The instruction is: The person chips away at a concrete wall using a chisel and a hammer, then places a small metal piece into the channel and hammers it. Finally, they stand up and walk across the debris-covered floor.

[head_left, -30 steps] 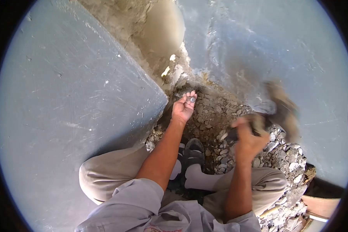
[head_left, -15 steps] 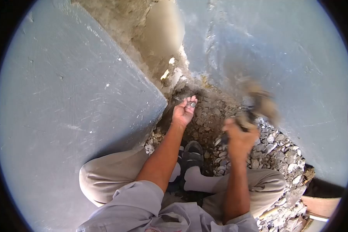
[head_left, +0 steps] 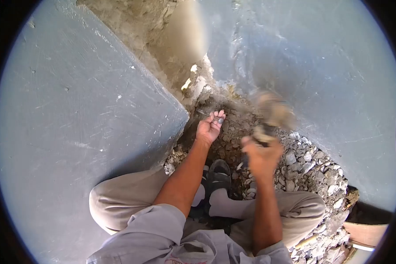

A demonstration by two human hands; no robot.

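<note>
My left hand (head_left: 209,126) is closed around a metal chisel (head_left: 218,119), its tip set against the broken corner where two grey walls meet. My right hand (head_left: 262,155) grips the handle of a hammer (head_left: 272,111), whose head is blurred with motion and hangs just right of the chisel. I crouch over a patch of chipped rubble (head_left: 303,163), my feet in dark sandals (head_left: 218,169) beneath my arms.
A smooth grey wall (head_left: 83,110) fills the left and another grey wall (head_left: 317,57) the right. A rough broken channel (head_left: 171,39) of exposed masonry runs up between them. Loose stone chips (head_left: 325,185) pile up at the lower right, beside a board (head_left: 365,233).
My right hand has swung the hammer leftward and inward toward the chisel. The left hand has stayed at the broken corner, holding the chisel.
</note>
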